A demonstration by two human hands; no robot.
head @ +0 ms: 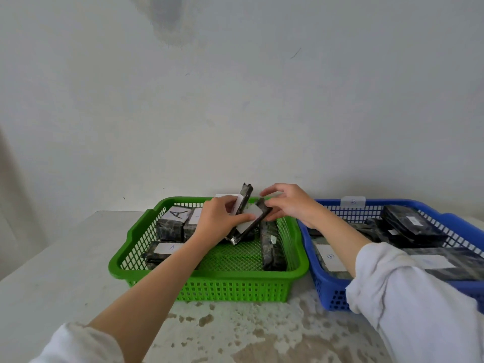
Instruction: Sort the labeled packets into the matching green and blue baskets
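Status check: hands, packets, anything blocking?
Left hand and right hand both over green basket, fingers on two tilted packets. Blue basket beside it, already holding packets. Nothing in the way.

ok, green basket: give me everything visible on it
The green basket is a shallow rectangular tray of what looks like moulded plastic, with lattice walls and floor, a solid rolled rim and a handle cut-out at its left end. It sits upright on the mottled table, left of the blue basket, close beside it. Dark packets with white labels lie inside, several marked A. Both hands work over its far side, the left hand and right hand gripping packets.
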